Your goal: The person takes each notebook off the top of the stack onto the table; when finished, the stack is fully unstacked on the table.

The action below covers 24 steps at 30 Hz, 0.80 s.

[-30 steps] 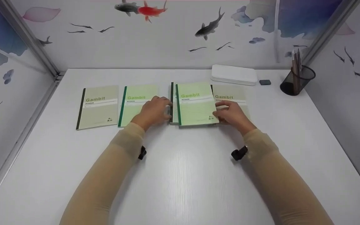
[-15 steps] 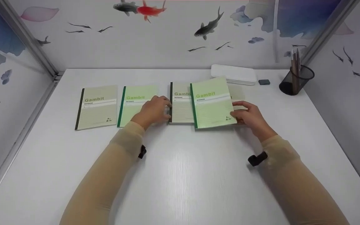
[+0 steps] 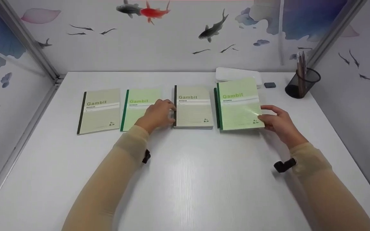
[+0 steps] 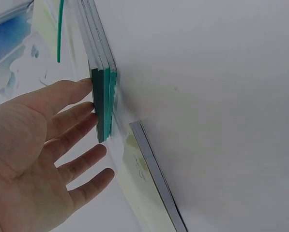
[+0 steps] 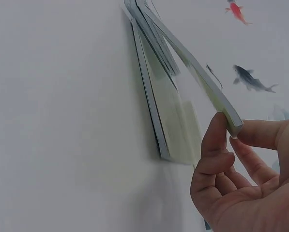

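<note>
Notebook (image 5: 202,82) corner lifted off lower notebook (image 5: 175,121), wrist-view only.

Left hand (image 3: 157,114) at 11 o'clock, fingers (image 4: 79,123) straight and spread, sleeved forearm angled in from 7; right hand (image 3: 279,123) at 2 o'clock, thumb and fingers (image 5: 217,140) pinched, forearm from 5.

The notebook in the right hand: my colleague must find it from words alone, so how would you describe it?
On the white table, a row of notebooks runs left to right below the fish wallpaper. The notebook is the rightmost one, light green with a dark green spine. Unlike the others lying flat, its right edge is lifted, pinched by the right hand.
</note>
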### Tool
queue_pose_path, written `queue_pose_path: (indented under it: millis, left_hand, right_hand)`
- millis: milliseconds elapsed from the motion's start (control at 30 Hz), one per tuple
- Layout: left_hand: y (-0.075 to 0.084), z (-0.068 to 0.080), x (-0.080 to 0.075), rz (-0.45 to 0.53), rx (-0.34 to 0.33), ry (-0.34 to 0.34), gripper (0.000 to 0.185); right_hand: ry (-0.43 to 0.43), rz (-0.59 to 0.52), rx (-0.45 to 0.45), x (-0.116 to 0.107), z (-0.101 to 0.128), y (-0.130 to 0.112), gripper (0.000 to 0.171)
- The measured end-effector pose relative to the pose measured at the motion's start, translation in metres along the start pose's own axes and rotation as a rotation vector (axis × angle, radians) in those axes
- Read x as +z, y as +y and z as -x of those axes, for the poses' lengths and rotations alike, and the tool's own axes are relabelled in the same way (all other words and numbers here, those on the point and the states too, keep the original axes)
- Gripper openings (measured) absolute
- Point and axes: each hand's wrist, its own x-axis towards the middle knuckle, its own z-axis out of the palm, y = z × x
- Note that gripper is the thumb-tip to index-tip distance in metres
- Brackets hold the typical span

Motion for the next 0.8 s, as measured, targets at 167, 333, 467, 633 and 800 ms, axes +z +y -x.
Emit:
queue_pose_path:
  millis: [167,333,467,633,800]
  left_hand:
    - [0.001,0.000,0.002,-0.004,0.007,0.005,0.047]
    - [-0.001,-0.001,0.003,0.000,0.004,0.020,0.047]
    - [-0.001,-0.001,0.002,0.004,0.008,0.024,0.047]
    - [0.000,-0.001,0.001,-0.004,0.001,0.022,0.047]
    - [0.001,0.000,0.000,-0.004,-0.003,0.013,0.047]
  right_hand:
    - [0.017,-0.060,0.016,-0.027,0.005,0.004,0.051]
    - [0.023,-0.090,0.020,-0.052,0.011,0.004,0.050]
    - [0.029,-0.110,0.031,-0.072,0.014,0.005,0.049]
    - [0.028,-0.133,0.059,-0.097,0.015,0.011,0.045]
    - [0.000,-0.110,0.064,-0.118,0.014,0.020,0.043]
